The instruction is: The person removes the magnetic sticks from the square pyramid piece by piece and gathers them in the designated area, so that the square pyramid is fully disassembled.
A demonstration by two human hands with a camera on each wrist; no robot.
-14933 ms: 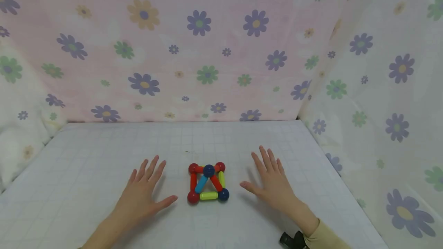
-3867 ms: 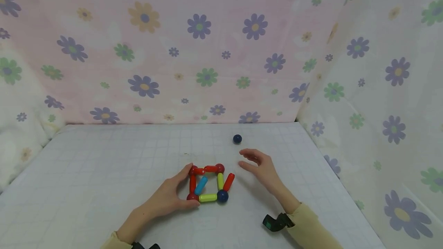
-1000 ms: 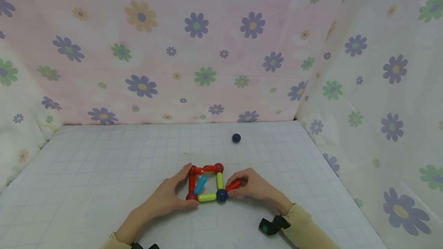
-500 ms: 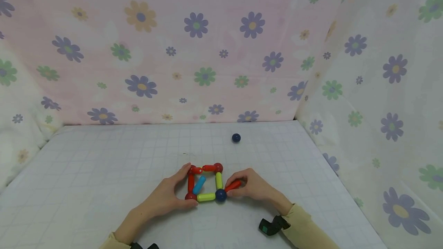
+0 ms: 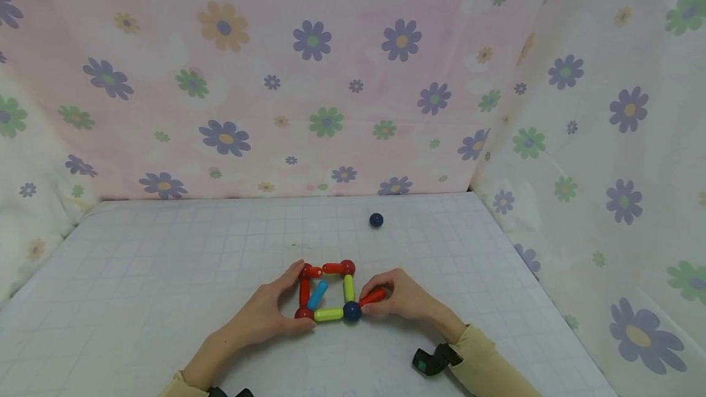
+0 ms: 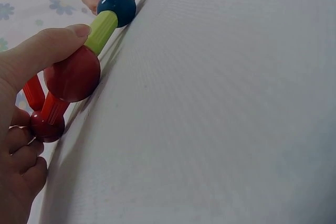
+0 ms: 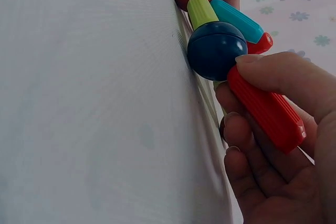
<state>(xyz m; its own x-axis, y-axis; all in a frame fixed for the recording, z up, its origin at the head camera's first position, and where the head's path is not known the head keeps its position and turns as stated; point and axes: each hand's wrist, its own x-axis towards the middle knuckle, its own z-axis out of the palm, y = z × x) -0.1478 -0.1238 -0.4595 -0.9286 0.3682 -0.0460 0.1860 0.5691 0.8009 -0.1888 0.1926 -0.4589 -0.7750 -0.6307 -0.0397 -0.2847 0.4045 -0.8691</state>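
A square of coloured rods and balls lies on the table. My left hand (image 5: 263, 314) grips its left side, thumb at the near-left red ball (image 5: 304, 314) and fingertips at the far-left red ball (image 5: 306, 270). A blue rod (image 5: 317, 294) slants up from the near-left ball. My right hand (image 5: 407, 296) pinches a red rod (image 5: 372, 296), whose end touches the dark blue corner ball (image 5: 352, 312). In the right wrist view that red rod (image 7: 265, 109) lies between thumb and fingers, against the blue ball (image 7: 217, 51). Yellow-green rods (image 5: 329, 314) join the near corners.
A loose dark blue ball (image 5: 376, 220) lies on the white table (image 5: 193, 244), beyond the square. Flowered cloth (image 5: 331, 78) hangs behind the table and at both sides. A black strap device (image 5: 436, 360) is at my right wrist.
Since the frame from several seconds ago, my right hand has come down to the red rod and pinches it, and the rod leans further right. The square has shifted slightly left.
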